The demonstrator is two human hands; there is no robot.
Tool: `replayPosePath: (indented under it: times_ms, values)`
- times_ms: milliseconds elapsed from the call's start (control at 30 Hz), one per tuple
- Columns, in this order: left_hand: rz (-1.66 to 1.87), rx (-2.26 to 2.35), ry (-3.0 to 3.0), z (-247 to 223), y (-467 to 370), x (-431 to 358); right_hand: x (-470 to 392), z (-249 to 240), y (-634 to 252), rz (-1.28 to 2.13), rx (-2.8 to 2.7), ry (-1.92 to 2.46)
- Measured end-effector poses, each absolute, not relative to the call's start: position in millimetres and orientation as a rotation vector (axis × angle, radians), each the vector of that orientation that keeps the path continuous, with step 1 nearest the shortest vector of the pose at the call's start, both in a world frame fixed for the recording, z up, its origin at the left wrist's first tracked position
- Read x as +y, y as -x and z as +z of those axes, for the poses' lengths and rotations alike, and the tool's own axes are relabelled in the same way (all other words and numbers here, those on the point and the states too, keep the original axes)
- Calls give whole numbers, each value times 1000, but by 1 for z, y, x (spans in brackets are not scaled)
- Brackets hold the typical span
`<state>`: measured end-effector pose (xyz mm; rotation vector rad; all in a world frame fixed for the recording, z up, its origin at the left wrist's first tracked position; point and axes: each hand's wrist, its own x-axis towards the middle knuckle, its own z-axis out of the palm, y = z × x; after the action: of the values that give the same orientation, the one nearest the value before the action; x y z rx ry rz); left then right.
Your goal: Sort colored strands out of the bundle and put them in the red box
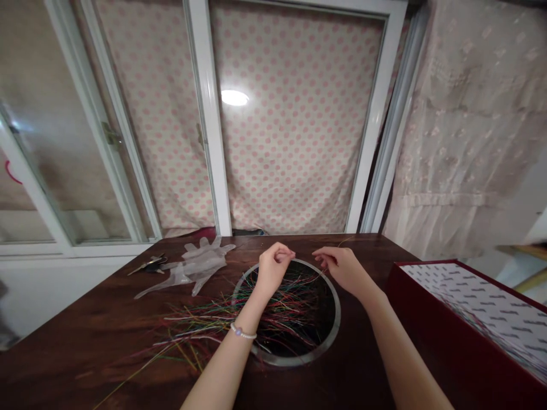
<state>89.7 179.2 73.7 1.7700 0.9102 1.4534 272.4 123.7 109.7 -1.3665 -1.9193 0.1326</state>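
A heap of thin coloured wires (282,307) lies across a round dark tray with a pale rim (337,319), and many wire ends spill over its left side onto the table. Above the tray's far edge, my left hand (276,267) is closed in a pinch; what it holds, if anything, is too small to make out. Just to its right, my right hand (337,267) has its fingers pressed together, with a thin wire faintly visible below them. The two hands are apart, fingertips facing each other. A beaded bracelet circles my left wrist.
Clear plastic gloves (196,265) lie at the back left of the brown table (77,341), beside keys (149,265). A red box (410,302) with a patterned white lining and wires inside stands at the right. A window and curtains rise behind the table.
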Motion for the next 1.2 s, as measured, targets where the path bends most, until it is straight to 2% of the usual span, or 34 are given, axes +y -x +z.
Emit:
replayPosePath:
  times_ms: [300, 467, 633, 833, 1000, 1200]
  values:
    - [1681, 634, -1539, 126, -82, 141, 76, 143, -268, 87, -1746, 1262]
    - [1809, 565, -1509, 139, -78, 127, 59, 152, -271, 217, -1626, 1158]
    - [1959, 446, -1399, 146, -74, 118, 44, 158, -271, 167, -1634, 1139]
    - [1648, 506, -1474, 154, -75, 95, 33, 161, -260, -2, -1754, 975]
    - [1311, 479, -1451, 159, -81, 78, 34, 162, -251, 32, -1868, 767]
    - [1140, 397, -1419, 160, -83, 71, 32, 163, -248, 52, -1849, 673]
